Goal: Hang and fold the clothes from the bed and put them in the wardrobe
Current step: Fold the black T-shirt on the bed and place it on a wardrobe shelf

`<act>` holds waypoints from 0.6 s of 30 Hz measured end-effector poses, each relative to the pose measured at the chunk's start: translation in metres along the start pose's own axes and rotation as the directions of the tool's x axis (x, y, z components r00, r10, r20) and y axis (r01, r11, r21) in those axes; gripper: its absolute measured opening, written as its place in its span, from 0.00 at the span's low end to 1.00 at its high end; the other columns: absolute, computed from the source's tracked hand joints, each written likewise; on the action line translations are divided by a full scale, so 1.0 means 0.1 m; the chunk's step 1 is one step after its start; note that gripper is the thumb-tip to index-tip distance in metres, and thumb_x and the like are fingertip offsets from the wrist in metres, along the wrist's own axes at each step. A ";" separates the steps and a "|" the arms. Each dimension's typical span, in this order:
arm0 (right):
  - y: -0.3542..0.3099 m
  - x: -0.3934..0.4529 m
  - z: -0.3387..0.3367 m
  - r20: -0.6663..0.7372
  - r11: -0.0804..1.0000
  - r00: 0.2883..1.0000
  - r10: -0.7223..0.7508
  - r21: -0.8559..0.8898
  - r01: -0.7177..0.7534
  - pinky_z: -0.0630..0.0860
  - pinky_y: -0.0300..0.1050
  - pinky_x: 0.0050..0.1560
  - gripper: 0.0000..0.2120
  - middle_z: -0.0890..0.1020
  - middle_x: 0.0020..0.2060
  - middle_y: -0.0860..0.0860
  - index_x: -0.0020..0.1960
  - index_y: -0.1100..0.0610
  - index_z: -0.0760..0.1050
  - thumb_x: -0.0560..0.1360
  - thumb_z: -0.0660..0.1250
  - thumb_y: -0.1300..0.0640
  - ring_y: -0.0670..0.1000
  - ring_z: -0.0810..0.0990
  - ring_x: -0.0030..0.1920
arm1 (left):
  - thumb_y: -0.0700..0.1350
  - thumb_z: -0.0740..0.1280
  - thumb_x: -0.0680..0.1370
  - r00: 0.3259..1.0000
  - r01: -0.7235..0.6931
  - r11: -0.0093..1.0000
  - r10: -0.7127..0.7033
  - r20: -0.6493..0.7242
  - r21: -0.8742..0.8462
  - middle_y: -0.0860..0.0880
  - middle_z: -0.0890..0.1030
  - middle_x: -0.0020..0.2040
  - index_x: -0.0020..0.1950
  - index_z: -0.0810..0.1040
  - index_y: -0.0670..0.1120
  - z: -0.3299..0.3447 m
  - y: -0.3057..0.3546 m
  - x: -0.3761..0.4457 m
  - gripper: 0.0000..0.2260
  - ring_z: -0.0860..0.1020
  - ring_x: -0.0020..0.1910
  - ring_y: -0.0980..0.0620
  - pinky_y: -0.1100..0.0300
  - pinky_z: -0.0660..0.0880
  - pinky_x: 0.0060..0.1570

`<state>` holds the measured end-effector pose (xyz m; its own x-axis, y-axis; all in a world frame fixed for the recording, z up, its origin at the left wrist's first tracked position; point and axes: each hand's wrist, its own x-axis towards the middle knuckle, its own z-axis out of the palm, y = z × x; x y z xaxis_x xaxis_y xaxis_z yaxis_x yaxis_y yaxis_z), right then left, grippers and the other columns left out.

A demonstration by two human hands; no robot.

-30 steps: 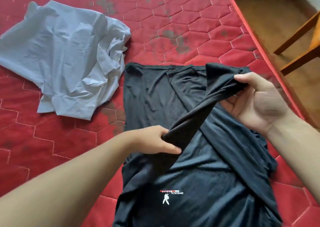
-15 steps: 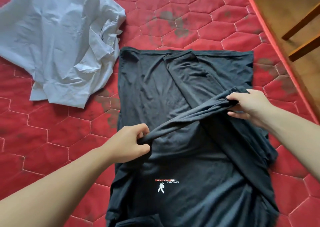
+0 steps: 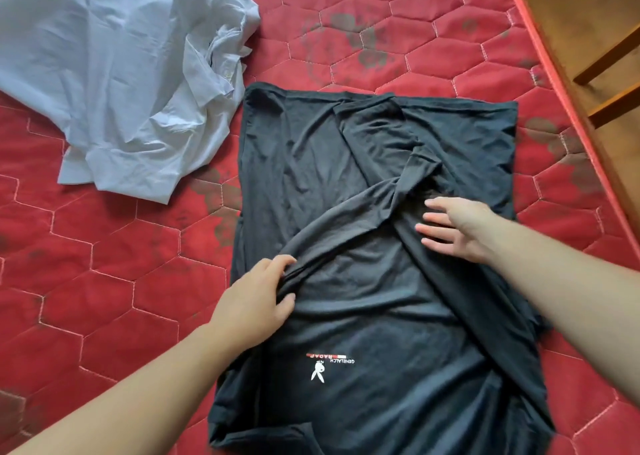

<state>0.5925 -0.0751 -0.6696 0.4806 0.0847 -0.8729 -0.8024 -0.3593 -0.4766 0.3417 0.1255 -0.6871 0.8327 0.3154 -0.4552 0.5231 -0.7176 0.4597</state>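
Observation:
A black T-shirt [image 3: 363, 316] with a small white logo lies spread on the red quilted mattress [image 3: 104, 281], its sides folded inward. A twisted sleeve runs diagonally across its middle. My left hand [image 3: 256, 302] pinches the lower end of that sleeve between thumb and fingers at the shirt's left side. My right hand [image 3: 453, 227] lies flat with straight, spread fingers on the fabric at the shirt's right, just below the sleeve's upper end. A crumpled light blue shirt [image 3: 121, 73] lies on the mattress at the upper left.
The mattress edge [image 3: 561, 83] runs diagonally at the upper right, with wooden floor beyond it. Wooden chair legs [image 3: 613, 83] stand on that floor at the far right. Bare mattress stretches along the left of the black shirt.
Both hands lowered the lifted sleeve onto the shirt. My right hand let go of it and now lies flat on the fabric. My left hand still pinches its lower end.

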 end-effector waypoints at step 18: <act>-0.13 0.10 0.80 -0.190 0.871 0.886 -0.422 -0.355 0.339 0.64 0.33 0.19 0.14 0.77 0.25 0.52 0.31 0.58 0.73 0.73 0.60 0.56 0.46 0.70 0.16 | 0.38 0.72 0.66 0.980 -0.140 0.983 0.154 -0.126 0.117 0.56 0.73 0.32 0.39 0.77 0.50 -0.19 -0.43 -0.16 0.08 0.76 0.34 0.49 0.58 0.71 0.33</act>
<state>0.5792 0.0049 -0.6804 0.8319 0.0500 -0.5527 -0.4108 -0.6142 -0.6738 0.3092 0.1633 -0.6851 0.9196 0.2764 -0.2792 0.3766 -0.8225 0.4262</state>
